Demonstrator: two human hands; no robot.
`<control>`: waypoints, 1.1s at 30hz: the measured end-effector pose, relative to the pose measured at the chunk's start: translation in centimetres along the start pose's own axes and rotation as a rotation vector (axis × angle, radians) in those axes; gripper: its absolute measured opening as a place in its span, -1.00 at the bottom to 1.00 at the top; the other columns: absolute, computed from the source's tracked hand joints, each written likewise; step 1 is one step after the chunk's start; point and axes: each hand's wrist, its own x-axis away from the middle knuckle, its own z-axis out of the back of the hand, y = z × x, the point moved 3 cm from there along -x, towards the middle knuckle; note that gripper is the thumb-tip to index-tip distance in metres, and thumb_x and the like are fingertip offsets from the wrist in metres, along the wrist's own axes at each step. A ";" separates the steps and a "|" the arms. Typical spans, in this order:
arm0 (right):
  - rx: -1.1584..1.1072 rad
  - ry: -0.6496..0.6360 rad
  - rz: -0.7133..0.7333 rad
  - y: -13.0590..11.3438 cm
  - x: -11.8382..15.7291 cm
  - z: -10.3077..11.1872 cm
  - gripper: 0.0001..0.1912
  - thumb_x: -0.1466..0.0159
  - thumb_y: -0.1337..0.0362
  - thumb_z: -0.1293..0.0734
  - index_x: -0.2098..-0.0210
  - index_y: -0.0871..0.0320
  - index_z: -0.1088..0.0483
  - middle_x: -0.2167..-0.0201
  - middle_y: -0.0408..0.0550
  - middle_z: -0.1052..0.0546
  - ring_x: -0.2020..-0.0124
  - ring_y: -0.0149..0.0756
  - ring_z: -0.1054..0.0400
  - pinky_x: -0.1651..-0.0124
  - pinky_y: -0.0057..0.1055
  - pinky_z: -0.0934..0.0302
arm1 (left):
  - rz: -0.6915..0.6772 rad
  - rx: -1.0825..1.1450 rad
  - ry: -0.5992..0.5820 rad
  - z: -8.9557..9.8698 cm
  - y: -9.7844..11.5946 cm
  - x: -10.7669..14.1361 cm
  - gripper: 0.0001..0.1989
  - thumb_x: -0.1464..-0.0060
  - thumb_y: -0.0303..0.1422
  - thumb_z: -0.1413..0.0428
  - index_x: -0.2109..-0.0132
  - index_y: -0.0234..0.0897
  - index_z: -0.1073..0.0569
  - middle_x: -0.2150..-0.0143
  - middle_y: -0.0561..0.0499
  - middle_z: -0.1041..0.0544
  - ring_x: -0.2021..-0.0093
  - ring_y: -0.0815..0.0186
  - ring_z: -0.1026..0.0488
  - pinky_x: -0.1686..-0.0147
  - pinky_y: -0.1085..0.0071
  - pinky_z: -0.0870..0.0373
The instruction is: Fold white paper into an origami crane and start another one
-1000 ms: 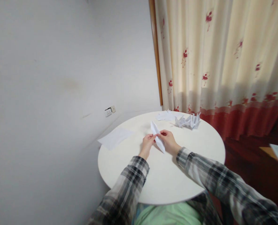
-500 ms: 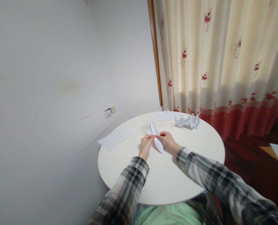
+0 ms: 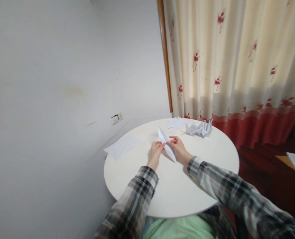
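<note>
A folded white paper, long and pointed at both ends, is held slantwise over the table between my two hands. My left hand pinches its middle from the left side with closed fingers. From the right, my right hand grips the same middle part between thumb and fingers, its index finger slightly raised. Part of the paper's centre is hidden behind the fingertips.
The round white table stands against the wall. A flat paper sheet overhangs its left edge. Folded paper cranes sit at the back right, beside paper scraps. A curtain hangs behind.
The folded paper has turned slightly, its far tip shifting left and its near tip right. The fingers of my right hand have lifted a little.
</note>
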 end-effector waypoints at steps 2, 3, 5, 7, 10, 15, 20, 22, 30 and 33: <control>0.006 -0.045 -0.022 -0.1 0.1 -0.1 -0.70 0.16 0.22 -0.38 0.43 0.19 -0.33 0.58 -0.17 -0.41 0.55 -0.40 -0.29 0.43 -0.43 -0.16 | 0.005 0.011 -0.004 -0.1 0.0 0.0 -0.63 0.29 -0.37 -0.21 0.28 -0.32 -0.28 0.42 0.02 -0.45 0.38 0.40 -0.40 0.24 0.39 -0.30; 0.014 -0.055 -0.031 -0.3 0.1 -0.1 -0.73 0.16 0.21 -0.38 0.48 0.21 -0.33 0.59 -0.16 -0.41 0.55 -0.39 -0.28 0.43 -0.42 -0.16 | 0.014 0.012 -0.017 -0.1 0.0 0.0 -0.63 0.28 -0.37 -0.21 0.26 -0.32 -0.28 0.39 0.01 -0.46 0.37 0.40 -0.40 0.24 0.39 -0.30; 0.024 -0.058 -0.043 -0.6 0.3 -0.1 -0.77 0.16 0.22 -0.39 0.56 0.22 -0.32 0.62 -0.15 -0.41 0.57 -0.40 -0.27 0.45 -0.43 -0.14 | 0.031 0.001 -0.062 -0.3 0.1 0.1 -0.64 0.27 -0.36 -0.20 0.25 -0.34 -0.32 0.33 -0.03 -0.47 0.34 0.38 -0.40 0.26 0.42 -0.29; 0.030 -0.069 -0.062 -0.9 0.5 -0.1 -0.78 0.18 0.24 -0.39 0.58 0.22 -0.32 0.65 -0.16 -0.40 0.60 -0.41 -0.25 0.47 -0.44 -0.12 | 0.038 0.000 -0.133 -0.6 0.1 0.2 -0.67 0.23 -0.32 -0.18 0.25 -0.35 -0.36 0.29 -0.06 -0.47 0.31 0.35 -0.40 0.27 0.43 -0.29; 0.054 -0.108 -0.096 -1.1 0.6 -0.3 -0.79 0.19 0.26 -0.40 0.61 0.23 -0.32 0.69 -0.18 -0.38 0.64 -0.46 -0.20 0.52 -0.48 -0.06 | 0.057 0.051 -0.203 -1.0 0.2 0.2 -0.67 0.20 -0.26 -0.16 0.25 -0.35 -0.40 0.27 -0.08 -0.47 0.29 0.33 -0.40 0.27 0.42 -0.29; 0.093 -0.131 -0.094 -1.3 0.7 -0.5 -0.80 0.20 0.26 -0.40 0.65 0.23 -0.31 0.74 -0.22 -0.33 0.67 -0.51 -0.13 0.56 -0.51 0.03 | 0.074 0.083 -0.122 -0.7 0.2 0.1 -0.68 0.25 -0.31 -0.20 0.29 -0.40 -0.42 0.36 -0.06 -0.49 0.38 0.36 -0.40 0.32 0.44 -0.29; 0.085 -0.151 -0.113 -1.0 0.8 -0.7 -0.75 0.23 0.24 -0.42 0.66 0.24 -0.29 0.73 -0.22 -0.32 0.65 -0.51 -0.13 0.54 -0.50 0.03 | 0.080 0.105 -0.148 -0.7 0.0 0.0 -0.72 0.22 -0.36 -0.19 0.29 -0.43 -0.44 0.34 -0.08 -0.51 0.36 0.34 -0.42 0.29 0.43 -0.30; 0.055 -0.174 -0.137 -0.6 0.7 -0.7 -0.74 0.25 0.24 -0.43 0.66 0.24 -0.29 0.71 -0.22 -0.32 0.64 -0.51 -0.14 0.53 -0.51 0.03 | 0.114 0.154 -0.193 -0.9 -0.3 -0.2 -0.71 0.20 -0.37 -0.18 0.27 -0.44 -0.45 0.29 -0.12 -0.51 0.29 0.30 -0.42 0.21 0.40 -0.30; 0.016 -0.284 -0.202 0.4 0.6 -0.8 -0.71 0.22 0.21 -0.44 0.63 0.24 -0.28 0.68 -0.24 -0.31 0.63 -0.52 -0.16 0.52 -0.52 0.01 | 0.147 0.171 -0.229 -0.9 -1.1 -0.5 -0.72 0.13 -0.35 -0.14 0.25 -0.47 -0.45 0.24 -0.18 -0.50 0.21 0.22 -0.43 0.09 0.28 -0.27; 0.086 -0.344 -0.242 0.6 0.8 -0.9 -0.70 0.17 0.17 -0.42 0.58 0.26 -0.31 0.66 -0.21 -0.33 0.64 -0.53 -0.15 0.53 -0.52 0.02 | 0.156 0.147 -0.235 -0.8 -1.0 -0.5 -0.73 0.11 -0.37 -0.12 0.24 -0.48 -0.45 0.25 -0.20 -0.51 0.22 0.21 -0.43 0.10 0.28 -0.29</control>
